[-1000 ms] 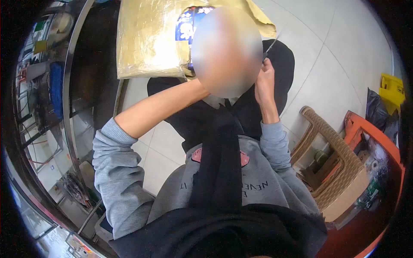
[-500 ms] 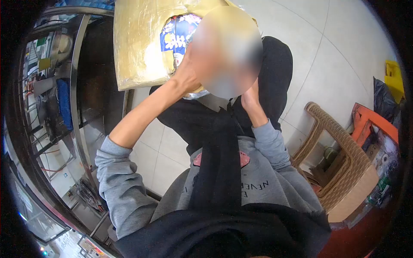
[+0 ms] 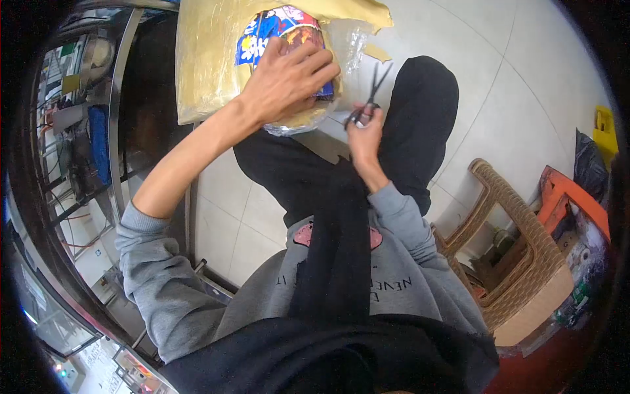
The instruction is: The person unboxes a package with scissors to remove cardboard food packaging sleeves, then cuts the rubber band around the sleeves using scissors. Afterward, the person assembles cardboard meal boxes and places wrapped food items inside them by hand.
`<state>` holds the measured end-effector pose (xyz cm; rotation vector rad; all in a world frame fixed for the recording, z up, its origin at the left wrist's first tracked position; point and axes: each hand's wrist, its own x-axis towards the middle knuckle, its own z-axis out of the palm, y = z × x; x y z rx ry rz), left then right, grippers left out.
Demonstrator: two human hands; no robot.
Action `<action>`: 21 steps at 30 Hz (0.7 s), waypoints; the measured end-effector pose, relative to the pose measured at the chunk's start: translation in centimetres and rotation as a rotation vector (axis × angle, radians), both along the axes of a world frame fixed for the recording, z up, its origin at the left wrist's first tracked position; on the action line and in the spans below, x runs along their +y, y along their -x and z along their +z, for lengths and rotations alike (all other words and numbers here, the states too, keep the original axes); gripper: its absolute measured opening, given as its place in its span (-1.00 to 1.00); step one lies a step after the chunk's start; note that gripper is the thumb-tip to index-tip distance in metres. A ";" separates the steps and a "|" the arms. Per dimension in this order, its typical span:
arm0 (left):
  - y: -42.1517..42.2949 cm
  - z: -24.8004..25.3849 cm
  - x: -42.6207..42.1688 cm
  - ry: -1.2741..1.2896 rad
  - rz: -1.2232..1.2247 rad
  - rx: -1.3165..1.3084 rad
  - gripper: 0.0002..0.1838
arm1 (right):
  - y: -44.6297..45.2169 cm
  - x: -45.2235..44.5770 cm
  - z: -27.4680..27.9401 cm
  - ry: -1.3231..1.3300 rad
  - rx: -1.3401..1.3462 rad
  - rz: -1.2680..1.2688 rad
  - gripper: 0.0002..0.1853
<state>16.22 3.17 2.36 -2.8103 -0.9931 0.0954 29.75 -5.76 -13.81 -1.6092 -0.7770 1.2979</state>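
Yellow-wrapped package [image 3: 207, 65] lies just beyond the left knee [image 3: 266, 157], torn open. The left hand [image 3: 282, 82] has shifted up over exposed printed packaging [image 3: 266, 29]; whether it pinches anything, I cannot tell. The right hand [image 3: 365, 138] grips scissors [image 3: 373, 96] beside the package's near right corner; cutting seems paused.

Grey sweatshirt [image 3: 164, 282], black trousers [image 3: 423, 118].
Sleeves [image 3: 147, 259] end in ribbed cuffs [image 3: 141, 222]; black cloth [image 3: 333, 272] hangs down the front, partly covering a pink print [image 3: 303, 235] and dark lettering [image 3: 392, 284] that includes "NEVER".
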 end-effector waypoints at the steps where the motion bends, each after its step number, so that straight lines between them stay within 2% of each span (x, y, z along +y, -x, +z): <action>1: 0.1 0.2 0.1 -0.009 -0.005 0.010 -0.38 | -0.6 -0.2 -2.7 0.071 0.089 -0.074 -0.71; 2: 0.2 0.4 0.0 -0.016 -0.008 0.020 -0.37 | -1.8 0.5 1.0 0.117 0.282 -0.119 -0.75; 4: 0.3 0.8 -0.1 -0.009 -0.014 0.022 -0.36 | -3.2 1.2 2.4 -0.026 0.176 -0.051 -0.77; 6: 0.4 1.0 -0.1 -0.015 0.003 0.026 -0.37 | -4.4 2.0 3.5 -0.029 0.240 -0.043 -0.80; 10: 0.4 -1.1 -1.5 0.018 0.031 -0.006 -0.42 | -4.7 2.3 5.1 -0.169 0.270 -0.044 -0.68; 12: 0.9 -0.5 -2.4 -0.078 0.011 -0.025 -0.38 | -5.2 2.3 6.4 -0.153 0.106 0.172 -0.65; 14: 2.7 0.6 -3.7 0.034 0.364 -0.313 -0.30 | -6.2 2.0 6.8 -0.154 0.027 0.285 -0.69; 15: 3.9 0.5 -4.3 -0.081 0.456 -0.365 -0.30 | -7.0 1.9 6.7 -0.200 -0.097 0.408 -0.70; 16: 4.9 0.0 -5.0 -0.090 0.476 -0.370 -0.30 | -7.8 1.7 6.7 -0.247 -0.220 0.535 -0.70; 17: 5.8 -0.6 -6.0 -0.020 0.599 -0.478 -0.35 | -8.8 2.0 7.9 -0.248 -0.334 0.670 -0.73; 18: 6.5 -0.9 -6.8 0.050 0.723 -0.587 -0.40 | -9.7 2.6 8.8 -0.408 -0.433 0.767 -0.70; 19: 6.5 -0.4 -7.1 0.031 0.716 -0.540 -0.55 | -10.2 3.2 10.4 -0.435 -0.501 0.902 -0.67; 20: 6.5 -0.1 -7.0 0.022 0.732 -0.546 -0.55 | -10.3 4.0 12.3 -0.462 -0.574 1.033 -0.64; 21: 6.5 -0.1 -6.8 0.051 0.680 -0.491 -0.62 | -10.0 5.0 14.3 -0.469 -0.579 1.048 -0.64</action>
